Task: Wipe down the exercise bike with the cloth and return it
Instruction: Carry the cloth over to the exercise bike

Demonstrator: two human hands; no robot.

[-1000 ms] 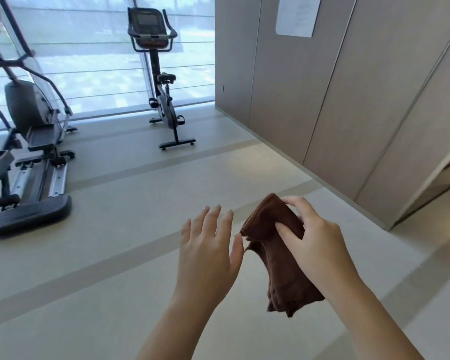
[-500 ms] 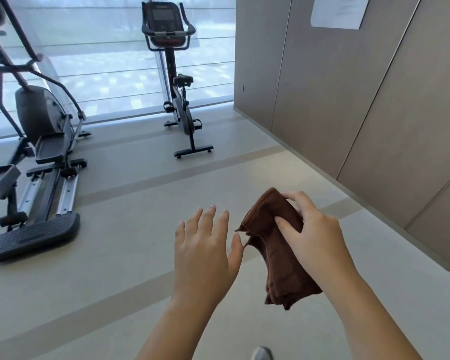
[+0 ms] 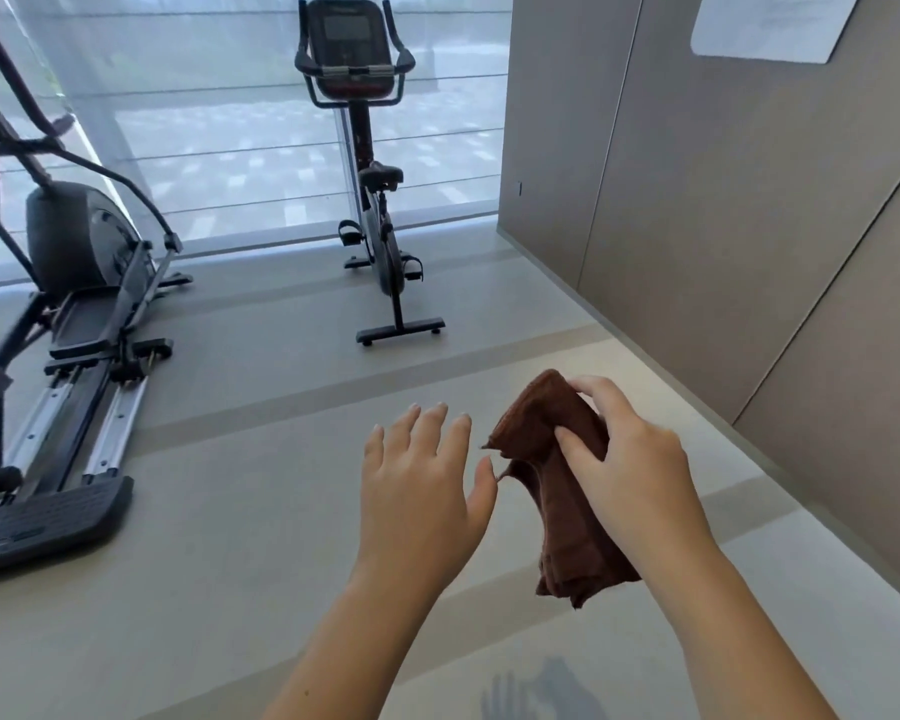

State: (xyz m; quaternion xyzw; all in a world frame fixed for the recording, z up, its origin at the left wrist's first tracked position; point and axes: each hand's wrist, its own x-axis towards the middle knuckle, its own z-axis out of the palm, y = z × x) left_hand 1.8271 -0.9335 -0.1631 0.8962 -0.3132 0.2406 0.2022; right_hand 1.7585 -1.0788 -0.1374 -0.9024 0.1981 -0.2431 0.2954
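A black exercise bike (image 3: 372, 189) stands upright by the window at the far end of the floor, its console facing me. My right hand (image 3: 627, 459) grips a folded brown cloth (image 3: 562, 491) in mid-air, and the cloth's lower end hangs loose below the hand. Just left of the cloth is my left hand (image 3: 422, 480), fingers spread and straight, holding nothing; its thumb is close to the cloth's edge. Both hands are well short of the bike.
An elliptical trainer (image 3: 68, 324) fills the left side, its long base and pedal reaching toward me. A beige panelled wall (image 3: 723, 210) runs along the right, with a white sheet (image 3: 770, 23) stuck high on it. Grey floor (image 3: 261, 407) lies between me and the bike.
The bike and elliptical appear larger and closer, and the view has swung left of the wall. Both hands keep the same pose, the right still holding the cloth.
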